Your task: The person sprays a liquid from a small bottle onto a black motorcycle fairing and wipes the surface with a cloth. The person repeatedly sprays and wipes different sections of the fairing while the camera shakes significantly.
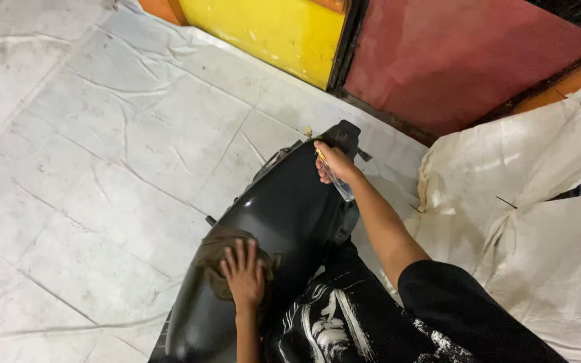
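Down below, seen from a head camera: left hand (244, 272) spread flat, fingers splayed, pressing a brown cloth (215, 257) onto the near end of a glossy black scooter panel (284, 208). Right hand (333, 163) curled shut around a small clear spray bottle (339, 183) (yellowish top) at the panel's far end. Wrinkled white sheeting (102, 154) covering the floor; yellow board (270, 30) and red board (452, 54) beyond.
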